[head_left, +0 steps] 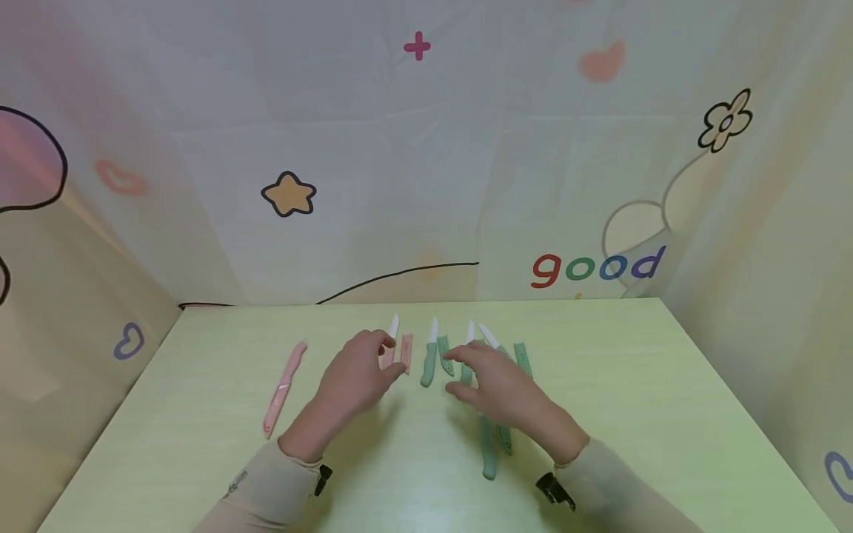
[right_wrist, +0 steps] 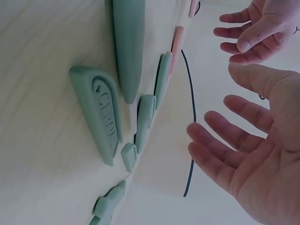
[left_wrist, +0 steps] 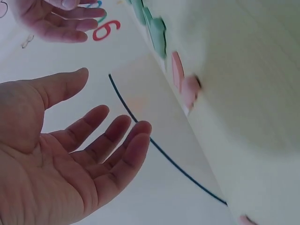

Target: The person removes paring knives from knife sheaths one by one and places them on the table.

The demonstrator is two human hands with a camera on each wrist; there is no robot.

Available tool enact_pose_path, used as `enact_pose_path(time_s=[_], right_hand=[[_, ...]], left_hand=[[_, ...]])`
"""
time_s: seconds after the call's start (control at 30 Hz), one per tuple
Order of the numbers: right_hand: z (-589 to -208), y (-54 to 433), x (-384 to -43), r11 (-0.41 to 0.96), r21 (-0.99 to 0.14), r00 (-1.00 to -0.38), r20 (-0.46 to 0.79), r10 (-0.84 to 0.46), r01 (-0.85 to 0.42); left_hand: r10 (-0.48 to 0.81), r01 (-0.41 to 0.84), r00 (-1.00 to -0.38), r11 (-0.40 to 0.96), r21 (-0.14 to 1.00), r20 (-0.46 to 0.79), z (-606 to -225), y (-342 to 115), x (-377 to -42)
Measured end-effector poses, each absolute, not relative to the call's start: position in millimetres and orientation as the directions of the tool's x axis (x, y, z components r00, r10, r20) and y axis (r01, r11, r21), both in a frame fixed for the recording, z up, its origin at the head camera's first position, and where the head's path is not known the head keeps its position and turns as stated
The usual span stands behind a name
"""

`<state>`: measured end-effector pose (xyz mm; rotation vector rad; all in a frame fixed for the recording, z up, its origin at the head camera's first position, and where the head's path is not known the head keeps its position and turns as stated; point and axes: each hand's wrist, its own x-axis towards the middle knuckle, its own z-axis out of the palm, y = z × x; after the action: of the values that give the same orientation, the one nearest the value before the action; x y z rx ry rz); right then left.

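Observation:
My left hand (head_left: 356, 376) hovers over the table, relaxed fingers spread and holding nothing. Just beyond it are a pink paring knife (head_left: 394, 326) with a white blade, its handle partly hidden, and a pink sheath (head_left: 406, 355). My right hand (head_left: 500, 381), palm facing inward, is likewise raised with nothing in it. It partly covers a green knife (head_left: 466, 374) and another green knife (head_left: 489, 337). Between the hands lie a green knife (head_left: 429, 364) and a green sheath (head_left: 445, 357). Nearer me, below the right wrist, rest a green handle (head_left: 489, 451) and a lettered sheath (right_wrist: 98, 115).
Off to the left lies a pink knife (head_left: 284, 389) by itself. One more green sheath (head_left: 523, 358) is right of the right hand. A printed curtain (head_left: 426, 185) hangs along the back edge of the pale table (head_left: 640, 422).

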<state>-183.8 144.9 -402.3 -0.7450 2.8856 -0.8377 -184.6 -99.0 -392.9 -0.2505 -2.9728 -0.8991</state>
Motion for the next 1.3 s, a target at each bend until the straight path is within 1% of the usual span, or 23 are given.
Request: enact_pose_path(time_s=[0.13, 0.3, 0.37, 0.6, 0.83, 1.1, 1.2, 1.3], right_hand=[[-404.1, 134.7, -187.0, 0.759, -0.419, -0.86, 0.13, -0.493, -0.498], [-404.9, 122.3, -191.6, 0.747, -0.343, -0.821, 0.189, -0.539, -0.569], [-405.3, 117.4, -192.7, 0.744, -0.336, -0.815, 0.187, -0.548, -0.577], [-407.8, 99.8, -195.3, 0.73, -0.335, -0.8, 0.165, -0.576, -0.595], [-404.4, 80.0, -195.5, 0.681, -0.426, -0.788, 0.141, -0.6, -0.595], [-404.9, 56.4, -202.1, 0.611, -0.556, -0.777, 0.106, -0.621, -0.564], [-406.9, 49.2, -205.1, 0.568, -0.64, -0.783, 0.086, -0.616, -0.517], [-410.8, 42.7, -207.5, 0.528, -0.729, -0.796, 0.039, -0.604, -0.436]], left_hand=[[0.115, 0.147, -0.989, 0.865, 0.481, 0.094, -390.6, -116.8, -185.6], [0.074, 0.127, -0.987, 0.901, 0.414, 0.141, -392.1, -140.1, -187.8], [0.058, 0.114, -0.988, 0.903, 0.413, 0.146, -392.8, -149.4, -189.5], [-0.01, 0.03, -0.997, 0.884, 0.466, 0.082, -399.5, -185.9, -200.1], [-0.033, -0.018, -0.999, 0.865, 0.501, 0.021, -406.5, -214.4, -211.5], [-0.076, -0.104, -0.994, 0.871, 0.481, -0.077, -412.1, -228.7, -223.9], [-0.08, -0.114, -0.993, 0.875, 0.47, -0.09, -413.7, -231.4, -228.2], [-0.08, -0.118, -0.992, 0.881, 0.459, -0.102, -415.7, -233.3, -231.4]])
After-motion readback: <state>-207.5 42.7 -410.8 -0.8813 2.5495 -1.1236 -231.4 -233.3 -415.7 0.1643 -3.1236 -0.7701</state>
